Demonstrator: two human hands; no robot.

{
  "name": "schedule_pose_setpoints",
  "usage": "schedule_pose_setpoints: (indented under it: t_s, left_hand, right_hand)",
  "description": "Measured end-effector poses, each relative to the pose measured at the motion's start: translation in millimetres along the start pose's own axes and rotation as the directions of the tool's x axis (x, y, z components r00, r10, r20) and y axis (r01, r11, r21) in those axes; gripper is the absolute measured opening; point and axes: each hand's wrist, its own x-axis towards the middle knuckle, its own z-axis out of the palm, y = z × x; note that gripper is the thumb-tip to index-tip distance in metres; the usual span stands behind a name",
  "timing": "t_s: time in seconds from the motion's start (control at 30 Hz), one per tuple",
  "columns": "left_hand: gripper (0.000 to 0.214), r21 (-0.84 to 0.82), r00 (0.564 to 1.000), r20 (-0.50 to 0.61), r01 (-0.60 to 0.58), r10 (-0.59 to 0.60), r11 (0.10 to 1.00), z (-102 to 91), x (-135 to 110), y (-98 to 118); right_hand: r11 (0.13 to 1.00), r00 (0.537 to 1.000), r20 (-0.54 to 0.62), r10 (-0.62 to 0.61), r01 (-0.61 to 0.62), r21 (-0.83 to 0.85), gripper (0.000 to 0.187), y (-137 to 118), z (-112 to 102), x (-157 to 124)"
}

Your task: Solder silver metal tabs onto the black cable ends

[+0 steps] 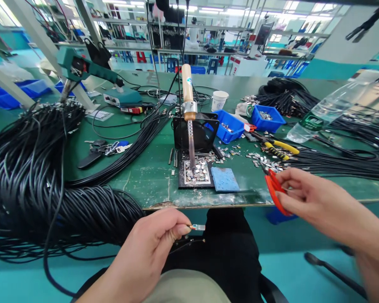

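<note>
My left hand (158, 240) is closed in a pinch at the front of the bench. Between its thumb and forefinger is a cable end with thin coloured wires and a small metal connector (198, 227), pointing right. My right hand (312, 200) grips small red-handled snips (275, 191), their tip over the bench edge beside scattered metal connector pieces (260, 160). Between the hands, farther back, a wooden-handled soldering iron (187, 86) points down at a small tray (185, 176) of metal pieces. A blue sponge (225, 179) lies against the tray's right side.
A thick black cable bundle (25, 176) hangs over the bench's left edge. Yellow-handled pliers (286, 147), blue bins (267, 118), a plastic bottle (331, 109) and more cables (344, 164) lie at right. A black fan (192, 134) stands behind the tray; keys (113, 147) lie left.
</note>
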Motion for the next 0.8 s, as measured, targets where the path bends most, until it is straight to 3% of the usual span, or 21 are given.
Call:
schedule_pose_setpoints:
  t_s: [0.03, 0.1, 0.23, 0.4, 0.8]
  left_hand:
    - [0.031, 0.002, 1.0, -0.001, -0.01, 0.01, 1.0, -0.3, 1, 0]
    - [0.029, 0.005, 1.0, 0.005, -0.026, 0.026, 1.0, -0.6, 3, 0]
    - [0.029, 0.0, 0.998, 0.023, -0.057, 0.057, 0.998, -0.4, 4, 2]
    - [0.029, -0.022, 0.997, 0.022, -0.08, 0.08, 0.997, -0.7, -1, 4]
    - [0.028, -0.056, 0.993, 0.034, -0.114, 0.116, 0.992, 0.2, -5, 7]
  right_hand:
    - [0.995, 0.994, 0.111, 0.011, -0.022, 0.101, 0.012, -6, 3, -7]
    - [0.994, 0.965, 0.259, -0.025, -0.003, 0.106, 0.024, -21, 11, -17]
    - [0.954, 0.88, 0.376, -0.291, 0.296, 0.045, 0.039, -45, 25, -25]
    - [0.901, 0.81, 0.421, -0.408, 0.433, 0.039, 0.042, -56, 34, -20]
    - [0.865, 0.753, 0.462, -0.469, 0.498, 0.066, 0.035, -54, 41, -20]
